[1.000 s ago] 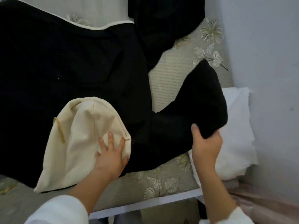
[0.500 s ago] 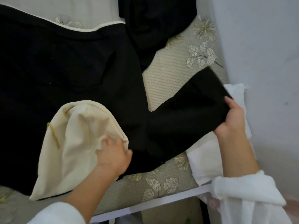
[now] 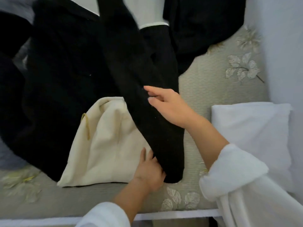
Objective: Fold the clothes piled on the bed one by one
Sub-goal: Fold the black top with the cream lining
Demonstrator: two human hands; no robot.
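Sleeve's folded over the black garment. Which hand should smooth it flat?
The right hand. Its open fingers are over the sleeve, free to sweep along it. The left hand sits at the lower fold beside the cream lining, better kept there.

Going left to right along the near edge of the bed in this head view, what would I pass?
cream cloth → left hand → black sleeve → white pillow
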